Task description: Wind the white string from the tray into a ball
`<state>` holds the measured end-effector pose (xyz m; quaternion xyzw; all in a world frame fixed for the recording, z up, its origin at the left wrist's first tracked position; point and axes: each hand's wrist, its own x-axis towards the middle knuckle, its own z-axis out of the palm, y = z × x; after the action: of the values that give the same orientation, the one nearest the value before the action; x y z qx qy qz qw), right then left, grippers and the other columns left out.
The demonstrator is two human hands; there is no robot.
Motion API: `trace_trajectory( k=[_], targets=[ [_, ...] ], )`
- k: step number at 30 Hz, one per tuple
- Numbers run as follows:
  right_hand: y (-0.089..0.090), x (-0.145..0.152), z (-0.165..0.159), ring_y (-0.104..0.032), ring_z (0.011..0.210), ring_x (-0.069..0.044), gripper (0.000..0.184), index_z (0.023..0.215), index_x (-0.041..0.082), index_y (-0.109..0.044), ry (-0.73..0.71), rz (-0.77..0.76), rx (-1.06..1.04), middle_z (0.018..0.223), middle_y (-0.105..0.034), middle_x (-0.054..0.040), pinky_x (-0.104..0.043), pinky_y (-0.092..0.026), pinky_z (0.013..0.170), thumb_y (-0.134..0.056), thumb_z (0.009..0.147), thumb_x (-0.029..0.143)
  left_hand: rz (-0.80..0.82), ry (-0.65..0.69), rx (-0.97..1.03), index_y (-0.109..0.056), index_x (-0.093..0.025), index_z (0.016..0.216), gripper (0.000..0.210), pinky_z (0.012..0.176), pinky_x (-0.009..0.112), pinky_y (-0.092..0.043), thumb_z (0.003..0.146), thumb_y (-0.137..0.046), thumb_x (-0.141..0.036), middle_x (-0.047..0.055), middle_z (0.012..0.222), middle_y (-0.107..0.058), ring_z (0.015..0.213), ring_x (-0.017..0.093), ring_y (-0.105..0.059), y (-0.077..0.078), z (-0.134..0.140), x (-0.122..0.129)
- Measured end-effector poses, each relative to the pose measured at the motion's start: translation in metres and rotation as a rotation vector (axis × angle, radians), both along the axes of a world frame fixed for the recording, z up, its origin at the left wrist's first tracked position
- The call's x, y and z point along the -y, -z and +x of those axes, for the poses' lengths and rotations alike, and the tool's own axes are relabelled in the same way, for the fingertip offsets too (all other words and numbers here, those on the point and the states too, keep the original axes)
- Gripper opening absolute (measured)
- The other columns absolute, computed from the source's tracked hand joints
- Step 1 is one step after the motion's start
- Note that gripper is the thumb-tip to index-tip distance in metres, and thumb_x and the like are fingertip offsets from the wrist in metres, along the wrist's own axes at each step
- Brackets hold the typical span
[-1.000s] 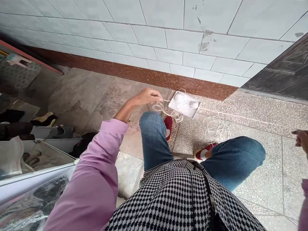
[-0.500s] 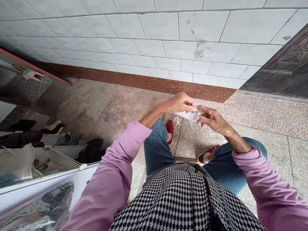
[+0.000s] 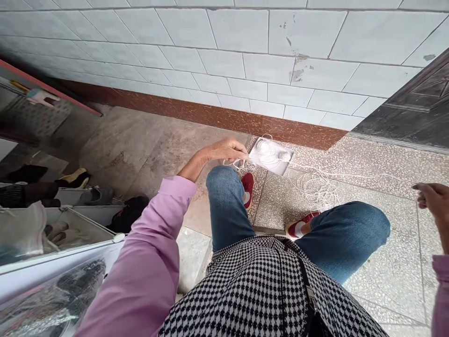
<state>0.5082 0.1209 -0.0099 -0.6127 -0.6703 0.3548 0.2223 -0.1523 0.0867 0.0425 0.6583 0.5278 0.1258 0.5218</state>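
Observation:
A shallow white box [image 3: 278, 167] sits past my knees, with white string [image 3: 268, 149] wound and bunched inside. At its left edge my left hand [image 3: 229, 150] is closed in a pinch on string, and loops [image 3: 245, 164] hang just below the fingers. Far out to the right, my right hand [image 3: 433, 199] is pinched closed at the end of a long strand [image 3: 354, 175] that stretches from the box; near the fingers the strand is too thin to follow clearly. A loose heap of string [image 3: 317, 187] lies on the floor right of the box.
My red shoes [image 3: 248, 189] and jeans-clad knees flank the box. A tiled wall [image 3: 238, 65] rises ahead, with a dark door [image 3: 417, 103] at right. Left of me stands a shoe rack [image 3: 101, 213] holding several shoes.
My hands, together over the white box before, have parted. The right has swung far right, drawing out a strand; the left has shifted slightly left. The box and string heap are uncovered.

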Motion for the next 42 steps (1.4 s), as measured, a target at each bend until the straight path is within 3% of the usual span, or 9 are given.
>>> trace_trajectory(
  k=[4,6,9,13,18,22,29,35,42],
  targets=[
    [0.02,-0.017,-0.047,-0.06,0.037,-0.024,0.068,0.081,0.031,-0.074,0.031,0.001,0.058,0.063,-0.072,-0.0024,-0.042,-0.048,0.035,-0.082,0.061,0.095,-0.007,-0.009,0.073,-0.084,-0.014,0.092,0.028,0.051,0.02,-0.036,0.087,-0.077,-0.041,0.007,0.08,-0.078,0.054,0.007,-0.052,-0.012,0.026,-0.004],
    [0.01,-0.011,-0.111,-0.067,0.046,-0.023,0.066,0.101,0.028,-0.079,-0.088,-0.04,-0.076,0.079,-0.079,-0.0074,-0.041,-0.054,0.043,-0.087,0.068,0.085,-0.009,0.026,0.112,-0.084,-0.015,0.094,0.027,0.051,0.021,-0.035,0.089,-0.078,-0.041,0.008,0.08,-0.078,0.054,0.007,-0.051,-0.017,0.043,-0.006],
    [-0.012,0.013,-0.219,-0.068,0.058,-0.02,0.065,0.136,0.024,-0.074,-0.345,-0.136,-0.383,0.071,-0.071,-0.0011,-0.036,-0.06,0.055,-0.085,0.088,0.067,-0.001,0.113,0.181,-0.084,-0.014,0.091,0.023,0.049,0.02,-0.033,0.09,-0.079,-0.037,0.006,0.073,-0.075,0.051,0.006,-0.049,-0.02,0.074,-0.01],
    [-0.025,0.03,-0.292,-0.065,0.057,-0.014,0.052,0.114,0.021,-0.078,-0.545,-0.29,-0.643,0.071,-0.071,-0.0005,-0.028,-0.054,0.052,-0.085,0.089,0.066,-0.051,0.182,0.279,-0.083,-0.014,0.094,0.025,0.046,0.019,-0.032,0.092,-0.081,-0.039,0.006,0.074,-0.076,0.049,0.005,-0.048,-0.016,0.095,-0.014],
    [-0.025,-0.001,-0.236,-0.046,0.045,-0.009,0.042,0.085,0.022,-0.075,-0.151,-0.046,-0.745,0.058,-0.055,0.0041,-0.026,-0.037,0.044,-0.088,0.088,0.062,-0.299,0.134,0.39,-0.083,-0.013,0.107,0.04,0.045,0.02,-0.034,0.093,-0.081,-0.05,0.012,0.084,-0.079,0.05,0.006,-0.051,0.004,0.069,-0.008],
    [-0.03,-0.025,-0.19,-0.039,0.044,-0.009,0.043,0.079,0.022,-0.072,0.038,-0.025,-0.754,0.055,-0.045,0.0062,-0.026,-0.028,0.042,-0.095,0.08,0.059,-0.304,0.043,0.381,-0.083,-0.012,0.105,0.041,0.048,0.019,-0.036,0.088,-0.085,-0.049,0.007,0.077,-0.074,0.052,0.006,-0.051,0.02,0.054,-0.011],
    [-0.037,-0.037,-0.232,-0.041,0.045,-0.007,0.044,0.069,0.02,-0.07,-0.249,-0.174,-0.712,0.055,-0.051,0.0036,-0.026,-0.029,0.044,-0.091,0.088,0.054,-0.085,-0.015,0.208,-0.076,-0.012,0.135,0.047,0.06,0.023,-0.047,0.093,-0.078,-0.033,0.005,0.087,-0.072,0.068,0.011,-0.059,0.034,0.102,-0.037],
    [-0.033,-0.04,-0.266,-0.027,0.045,-0.007,0.032,0.097,0.023,-0.083,-0.369,-0.375,-0.943,0.052,-0.035,0.0095,-0.024,-0.018,0.041,-0.089,0.09,0.054,0.005,-0.152,0.181,-0.058,-0.012,0.158,0.076,0.064,0.022,-0.045,0.087,-0.084,-0.023,0.001,0.085,-0.069,0.069,0.011,-0.057,0.06,0.132,-0.043],
    [-0.029,-0.041,-0.263,-0.018,0.048,-0.009,0.027,0.099,0.026,-0.079,-0.334,-0.414,-1.02,0.056,-0.028,0.0101,-0.027,-0.015,0.042,-0.086,0.092,0.051,-0.029,-0.187,0.267,-0.079,-0.01,0.123,0.033,0.056,0.019,-0.045,0.101,-0.064,-0.03,0.005,0.081,-0.073,0.064,0.009,-0.062,0.052,0.119,-0.04]
  ],
)
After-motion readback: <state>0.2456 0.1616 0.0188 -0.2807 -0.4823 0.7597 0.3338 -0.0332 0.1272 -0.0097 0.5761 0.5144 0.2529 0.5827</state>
